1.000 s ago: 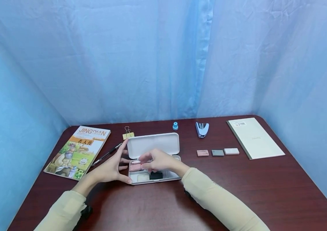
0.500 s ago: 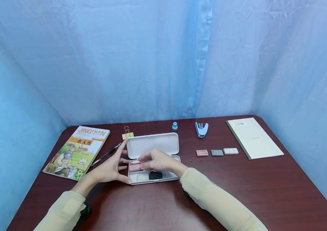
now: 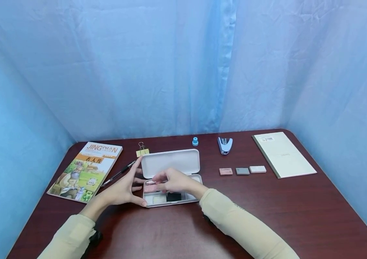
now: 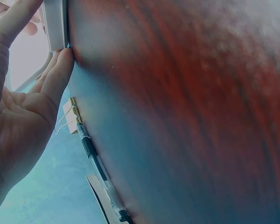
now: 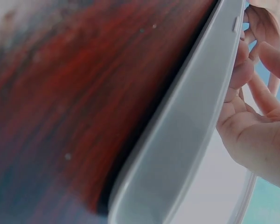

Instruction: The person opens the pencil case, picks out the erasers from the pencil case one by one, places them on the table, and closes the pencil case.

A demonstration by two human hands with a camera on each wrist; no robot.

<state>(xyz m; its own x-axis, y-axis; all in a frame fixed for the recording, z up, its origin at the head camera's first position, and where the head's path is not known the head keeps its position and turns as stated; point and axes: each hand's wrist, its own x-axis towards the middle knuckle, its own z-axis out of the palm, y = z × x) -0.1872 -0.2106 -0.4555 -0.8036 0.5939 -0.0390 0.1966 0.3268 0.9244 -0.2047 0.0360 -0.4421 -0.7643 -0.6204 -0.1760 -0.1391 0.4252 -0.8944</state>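
A white pencil case [image 3: 193, 162] lies with its lid raised. My left hand [image 3: 121, 189] spans its left end, fingers spread, thumb at the near corner and index finger by the lid. Inside the case is my right hand [image 3: 174, 181], its fingers bent, with thumb and index finger at the right end of a pink eraser [image 3: 150, 188] in the back left part; they appear to pinch it. The fingers partly cover that eraser. A black block [image 3: 174, 196] and a whitish block [image 3: 159, 199] lie in the front part. In the right wrist view the case wall [image 5: 177, 135] hides the erasers.
Pink [image 3: 225, 172], grey [image 3: 242, 171] and white [image 3: 258, 169] erasers form a row right of the case. Behind are a binder clip [image 3: 142, 152], small blue object [image 3: 195, 141] and stapler [image 3: 224, 145]. Left lie a book [image 3: 86, 169] and pen [image 3: 117, 174]; right, a notebook [image 3: 283, 154].
My right hand has shifted very slightly left over the pink eraser. The left hand keeps its place on the case. The whole head view has drifted a little.
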